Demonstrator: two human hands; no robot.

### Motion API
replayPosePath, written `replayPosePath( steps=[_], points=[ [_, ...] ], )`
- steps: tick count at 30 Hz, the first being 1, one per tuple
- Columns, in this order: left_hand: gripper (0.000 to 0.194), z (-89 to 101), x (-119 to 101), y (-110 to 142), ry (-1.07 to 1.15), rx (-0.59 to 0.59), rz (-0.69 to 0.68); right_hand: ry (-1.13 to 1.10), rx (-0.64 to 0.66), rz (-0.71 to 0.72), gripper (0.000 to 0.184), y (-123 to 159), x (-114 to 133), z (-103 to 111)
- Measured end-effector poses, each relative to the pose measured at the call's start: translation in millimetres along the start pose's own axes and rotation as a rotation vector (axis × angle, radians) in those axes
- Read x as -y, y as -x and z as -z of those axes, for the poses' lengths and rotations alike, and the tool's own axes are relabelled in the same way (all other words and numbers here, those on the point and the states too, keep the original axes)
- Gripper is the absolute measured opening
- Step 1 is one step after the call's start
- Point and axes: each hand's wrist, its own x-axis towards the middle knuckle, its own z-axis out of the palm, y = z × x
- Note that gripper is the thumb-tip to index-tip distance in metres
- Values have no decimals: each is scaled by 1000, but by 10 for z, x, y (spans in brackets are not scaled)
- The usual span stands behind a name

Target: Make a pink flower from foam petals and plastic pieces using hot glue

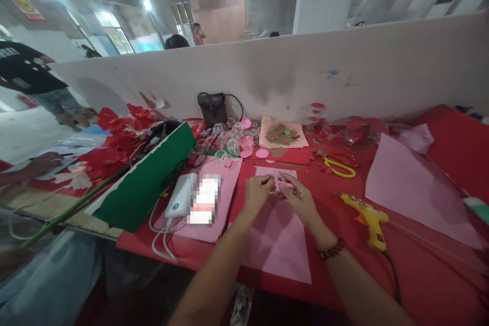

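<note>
Both hands meet above a pink sheet [282,244] lying on the red table covering. Between them is a small pink piece [281,186], thin and perhaps paper; its exact kind is hard to make out. My left hand [259,192] pinches its left side with thumb and forefinger. My right hand [300,197], with a dark red bead bracelet at the wrist, has its fingers closed around the right side. To the right lies a yellow hot glue gun [364,216], nozzle pointing left. Yellow-handled scissors [340,167] rest farther back.
Clear plastic cups [231,140] and pink discs [262,153] cluster at the back. A white power bank [181,195] and a phone [205,199] lie left, beside an upright green board [148,183]. Red artificial flowers [114,142] and another person's hand [42,164] are beyond it.
</note>
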Motion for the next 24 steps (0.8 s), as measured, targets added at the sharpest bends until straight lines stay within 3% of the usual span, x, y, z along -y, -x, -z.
replayPosePath(
  steps=[5, 8, 14, 16, 20, 24],
  points=[
    [20, 11, 36, 59, -238, -67, -130, 194, 29, 152, 42, 28, -26, -1],
    [19, 10, 71, 64, -153, -70, -126, 216, 43, 182, 41, 39, -25, 5],
    [17, -40, 115, 26, 274, -34, 62, 175, 39, 143, 42, 38, -36, 13],
    [18, -54, 109, 30, 285, -52, 54, 163, 24, 131, 43, 33, -57, 19],
    [18, -35, 83, 40, 102, -68, -31, 139, 29, 130, 45, 24, -108, 32],
    [18, -11, 86, 23, 151, -16, 35, 140, 42, 154, 44, 28, -78, 31]
  ],
)
